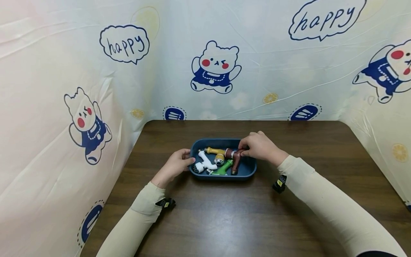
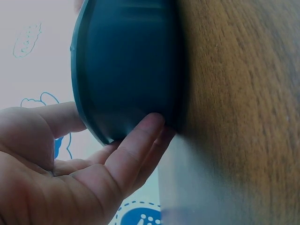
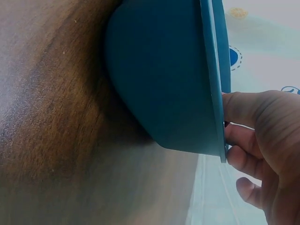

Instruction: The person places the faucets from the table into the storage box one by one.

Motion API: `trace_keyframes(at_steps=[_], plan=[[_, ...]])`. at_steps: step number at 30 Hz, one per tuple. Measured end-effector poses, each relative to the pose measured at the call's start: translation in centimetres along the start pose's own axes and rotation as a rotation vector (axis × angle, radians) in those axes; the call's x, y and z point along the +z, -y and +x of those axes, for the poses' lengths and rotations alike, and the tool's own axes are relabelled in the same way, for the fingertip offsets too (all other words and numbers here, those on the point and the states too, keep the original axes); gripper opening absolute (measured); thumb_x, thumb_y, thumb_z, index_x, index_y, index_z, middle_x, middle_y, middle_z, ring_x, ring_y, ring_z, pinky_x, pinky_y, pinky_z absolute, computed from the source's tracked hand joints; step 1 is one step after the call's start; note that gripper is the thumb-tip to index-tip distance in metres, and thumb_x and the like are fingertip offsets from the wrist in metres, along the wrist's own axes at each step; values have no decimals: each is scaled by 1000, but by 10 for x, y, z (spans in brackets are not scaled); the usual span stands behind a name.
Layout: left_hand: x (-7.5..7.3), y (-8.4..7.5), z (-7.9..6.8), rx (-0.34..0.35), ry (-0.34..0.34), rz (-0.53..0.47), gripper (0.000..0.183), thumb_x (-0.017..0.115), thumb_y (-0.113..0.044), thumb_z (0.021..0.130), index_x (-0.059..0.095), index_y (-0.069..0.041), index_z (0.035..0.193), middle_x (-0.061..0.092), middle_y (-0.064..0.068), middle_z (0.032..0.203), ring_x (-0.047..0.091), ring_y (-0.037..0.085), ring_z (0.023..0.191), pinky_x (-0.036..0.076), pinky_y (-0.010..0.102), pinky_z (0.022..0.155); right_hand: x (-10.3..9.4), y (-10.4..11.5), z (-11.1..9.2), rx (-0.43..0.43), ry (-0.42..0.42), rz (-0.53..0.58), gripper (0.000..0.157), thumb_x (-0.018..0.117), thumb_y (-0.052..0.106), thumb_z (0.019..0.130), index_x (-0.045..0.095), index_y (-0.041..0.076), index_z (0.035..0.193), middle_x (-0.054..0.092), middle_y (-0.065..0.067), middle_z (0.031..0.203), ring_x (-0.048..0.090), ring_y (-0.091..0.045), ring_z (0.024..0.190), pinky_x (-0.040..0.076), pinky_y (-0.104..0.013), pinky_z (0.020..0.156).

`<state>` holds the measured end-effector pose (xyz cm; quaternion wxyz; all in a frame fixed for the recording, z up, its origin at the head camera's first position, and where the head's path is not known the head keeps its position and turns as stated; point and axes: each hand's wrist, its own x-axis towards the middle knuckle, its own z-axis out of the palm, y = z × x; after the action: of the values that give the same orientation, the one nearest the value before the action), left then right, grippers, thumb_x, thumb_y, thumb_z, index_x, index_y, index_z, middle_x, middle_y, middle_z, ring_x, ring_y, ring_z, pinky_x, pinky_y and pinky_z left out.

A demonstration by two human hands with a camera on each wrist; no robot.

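Note:
A dark blue oval plastic basin [image 1: 224, 177] sits on the table with several coloured plastic taps in it. My left hand [image 1: 176, 165] grips the basin's left end, thumb at the rim; in the left wrist view, fingers [image 2: 136, 150] lie against its outer wall. At the basin's right end, my right hand [image 1: 260, 145] reaches over the rim and pinches the brown tap [image 1: 236, 161]; its fingertips are mostly hidden behind the wall in the right wrist view. A white tap [image 1: 207, 160] lies at left, a yellow tap [image 1: 215, 151] at the back and a green tap [image 1: 223, 169] in front.
The brown wooden table [image 1: 224, 221] extends around the basin on every side. A printed cloth [image 1: 257, 64] with cartoon bears hangs behind the table and along both its sides. Small black cameras [image 1: 280, 184] are strapped at both wrists.

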<state>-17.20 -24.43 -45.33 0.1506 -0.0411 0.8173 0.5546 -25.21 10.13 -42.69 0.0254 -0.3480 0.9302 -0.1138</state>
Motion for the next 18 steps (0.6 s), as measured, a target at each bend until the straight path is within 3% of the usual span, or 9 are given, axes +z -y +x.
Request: trace_keyframes(at_steps=[18], plan=[[1,1,1,-4,-4,10,45,63,-16,103,50,-4,145,62,18,131,64,27,113,60,42,90,1,-1,-2,-31,-19,-63,15,82,33,88,80,23,99,74,8,92,54,-19,88,37,-40,78]])
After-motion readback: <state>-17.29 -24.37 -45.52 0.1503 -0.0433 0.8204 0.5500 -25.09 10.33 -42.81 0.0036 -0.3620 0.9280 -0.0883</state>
